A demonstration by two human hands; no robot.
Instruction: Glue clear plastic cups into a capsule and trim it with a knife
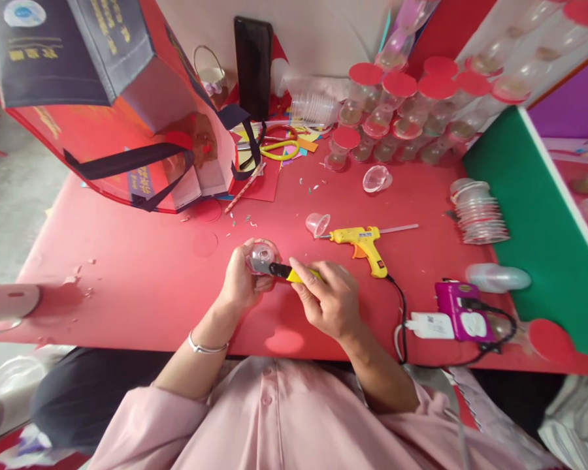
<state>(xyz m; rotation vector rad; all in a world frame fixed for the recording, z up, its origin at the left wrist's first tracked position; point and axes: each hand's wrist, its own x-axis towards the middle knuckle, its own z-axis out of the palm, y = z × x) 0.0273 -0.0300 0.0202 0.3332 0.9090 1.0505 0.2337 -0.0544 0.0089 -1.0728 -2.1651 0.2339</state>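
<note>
Head view: left hand (242,281) closed around a small clear plastic cup (263,254), held just above the red bench (127,274). Right hand (329,300) clamped on a yellow-handled cutter (287,272), its dark tip touching the cup. Just right of the cup, a yellow glue gun (362,241) lying flat; beyond that, another clear cup (317,224) tipped over. Far right of the cup, a pink phone (463,318) with cable

We cannot see the knife's (287,272) handle end inside the right hand (329,301), nor the bag's (102,98) top, cut off.
</note>
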